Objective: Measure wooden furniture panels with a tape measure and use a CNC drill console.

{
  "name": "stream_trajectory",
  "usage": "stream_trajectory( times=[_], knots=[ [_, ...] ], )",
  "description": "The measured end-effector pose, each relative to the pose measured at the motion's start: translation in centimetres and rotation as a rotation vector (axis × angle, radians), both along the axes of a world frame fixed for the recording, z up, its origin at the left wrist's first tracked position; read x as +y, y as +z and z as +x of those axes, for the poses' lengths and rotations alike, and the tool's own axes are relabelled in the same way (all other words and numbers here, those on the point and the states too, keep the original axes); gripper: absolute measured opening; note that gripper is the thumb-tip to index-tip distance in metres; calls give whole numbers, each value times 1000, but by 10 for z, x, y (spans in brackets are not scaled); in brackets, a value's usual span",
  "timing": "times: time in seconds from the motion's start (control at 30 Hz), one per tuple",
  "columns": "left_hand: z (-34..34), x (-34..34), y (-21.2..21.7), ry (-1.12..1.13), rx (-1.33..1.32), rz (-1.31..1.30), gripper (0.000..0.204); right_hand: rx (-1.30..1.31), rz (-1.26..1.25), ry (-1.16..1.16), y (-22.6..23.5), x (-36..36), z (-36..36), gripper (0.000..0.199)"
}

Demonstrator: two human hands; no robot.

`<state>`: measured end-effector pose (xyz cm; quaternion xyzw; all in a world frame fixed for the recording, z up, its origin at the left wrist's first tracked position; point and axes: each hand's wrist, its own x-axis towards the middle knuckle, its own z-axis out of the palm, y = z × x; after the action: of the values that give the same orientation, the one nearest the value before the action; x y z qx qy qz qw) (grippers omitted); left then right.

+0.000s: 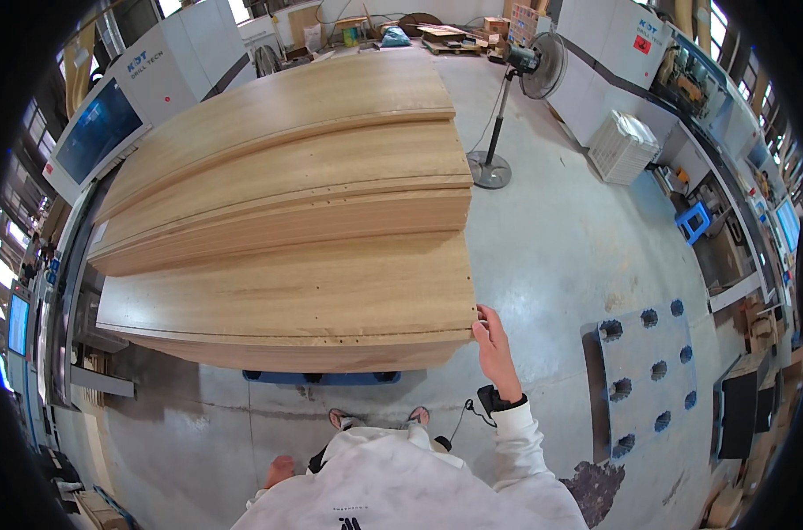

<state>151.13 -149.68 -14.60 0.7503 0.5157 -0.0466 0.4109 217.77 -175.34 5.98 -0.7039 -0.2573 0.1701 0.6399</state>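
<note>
A tall stack of wood-grain panels (pixel 286 300) lies in front of me, with small drilled holes along its near edge. At the near right corner, my right hand (pixel 497 349) has its fingers and thumb closed on the edge of the top wood panel (pixel 401 300). My left hand (pixel 280 468) hangs low beside my body, apart from the panels. Its fingers are too small and turned away to make out. Behind the near stack rise higher stacks of similar panels (pixel 331 159).
A blue pallet (pixel 331 377) shows under the stack. On the right floor lies a grey-blue plastic pallet (pixel 635 353) with holes. A standing fan (pixel 494 168), a white crate (pixel 624 146) and a blue stool (pixel 693 221) stand farther off. Large machines (pixel 176 66) flank the panels.
</note>
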Motion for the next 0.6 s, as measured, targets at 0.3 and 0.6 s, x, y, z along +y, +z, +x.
stream_trajectory(
  times=[0.3, 0.6],
  knots=[
    [15, 4, 20, -158, -94, -221, 17, 68, 19, 55, -8, -4, 3, 47],
    [22, 11, 20, -224, -167, -260, 32, 39, 38, 53, -3, 0, 3, 47]
  ],
)
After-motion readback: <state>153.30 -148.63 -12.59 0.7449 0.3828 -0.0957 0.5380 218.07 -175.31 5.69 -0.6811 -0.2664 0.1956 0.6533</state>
